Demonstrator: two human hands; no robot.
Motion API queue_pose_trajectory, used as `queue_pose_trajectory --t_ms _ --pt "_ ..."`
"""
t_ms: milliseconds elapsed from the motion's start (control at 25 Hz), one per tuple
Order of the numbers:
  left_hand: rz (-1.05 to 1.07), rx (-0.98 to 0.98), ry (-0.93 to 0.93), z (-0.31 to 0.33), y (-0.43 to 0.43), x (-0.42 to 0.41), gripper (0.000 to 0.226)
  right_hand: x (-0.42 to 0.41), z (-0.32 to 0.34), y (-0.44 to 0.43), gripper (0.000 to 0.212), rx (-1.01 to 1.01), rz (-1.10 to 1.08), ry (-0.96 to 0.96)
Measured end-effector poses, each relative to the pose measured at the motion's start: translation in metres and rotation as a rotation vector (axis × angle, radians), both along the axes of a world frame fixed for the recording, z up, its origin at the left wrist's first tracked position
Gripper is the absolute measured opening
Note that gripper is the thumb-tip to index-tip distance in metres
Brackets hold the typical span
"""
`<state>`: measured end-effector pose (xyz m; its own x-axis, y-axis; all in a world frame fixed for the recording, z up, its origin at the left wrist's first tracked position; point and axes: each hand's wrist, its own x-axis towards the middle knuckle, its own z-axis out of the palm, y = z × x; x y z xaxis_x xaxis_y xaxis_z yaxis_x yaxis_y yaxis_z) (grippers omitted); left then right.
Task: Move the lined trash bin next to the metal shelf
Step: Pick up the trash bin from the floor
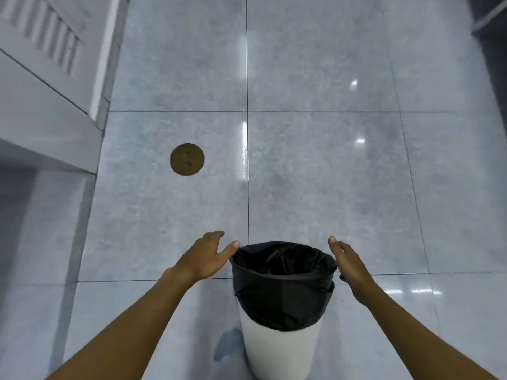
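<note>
While both hands flank the bin at the bottom centre of the frame, we read this as either the start of a grasp or a release; one frame can't settle which. White trash bin [282,344] stands upright on the tile floor [315,174], black liner [282,294] folded over its rim. Our left hand [204,257] sits just left of the rim, fingers spread and open, thumb tip at or touching the liner edge. Our right hand [349,263] is just right of the rim, also open, fingers loosely together, holding nothing; contact with the liner can't be confirmed.

Next move, if we're picking up: close both palms on the sides under the rim and lift straight, since the slack liner may slip under the fingers.

Further out, left of centre, a round brass floor cover [187,159] lies flush in the tile, well apart from the bin. White panelling [49,86] fills the upper left. A dark structure [491,20] shows at the upper right corner; whether that's the metal shelf we can't tell, so the target spot stays unconfirmed.
</note>
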<state>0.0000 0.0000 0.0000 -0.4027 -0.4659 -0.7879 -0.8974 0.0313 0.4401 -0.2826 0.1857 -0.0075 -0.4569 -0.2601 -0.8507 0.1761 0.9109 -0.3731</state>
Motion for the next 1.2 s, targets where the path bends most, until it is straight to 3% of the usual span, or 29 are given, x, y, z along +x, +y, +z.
queue_pose_trajectory --t_ms 120,280,400,480,560,680,840,960,1080,1200 --pt "0.007 0.028 -0.02 -0.041 0.012 -0.005 0.091 -0.002 -0.036 -0.002 0.079 -0.023 -0.138 -0.07" --pt "0.137 0.144 -0.002 -0.08 0.027 -0.014 0.076 -0.013 -0.064 -0.003 0.06 0.004 -0.22 -0.132" --pt "0.346 0.334 0.067 -0.087 0.038 -0.024 0.056 -0.019 -0.066 0.0 0.06 0.125 -0.297 -0.144" --pt "0.428 0.357 0.111 -0.076 0.053 -0.028 0.035 -0.012 -0.056 0.001 0.058 0.114 -0.347 -0.148" --pt "0.519 0.346 0.172 -0.052 0.063 -0.029 0.032 -0.004 -0.034 0.004 0.058 0.068 -0.415 -0.148" --pt "0.581 0.302 0.266 0.013 0.066 -0.028 0.054 0.002 0.02 0.004 0.067 -0.045 -0.439 -0.142" --pt "0.621 0.222 0.39 0.129 0.051 -0.033 0.054 0.007 0.14 -0.016 0.071 -0.173 -0.402 -0.127" --pt "0.748 0.211 0.465 0.251 0.028 -0.049 0.07 0.001 0.259 -0.034 0.071 -0.251 -0.401 -0.081" --pt "0.744 0.186 0.541 0.388 0.004 -0.06 0.097 -0.004 0.391 -0.049 0.07 -0.3 -0.449 -0.051" --pt "0.709 0.116 0.637 0.496 -0.022 -0.076 0.089 -0.009 0.495 -0.065 0.066 -0.365 -0.471 -0.017"
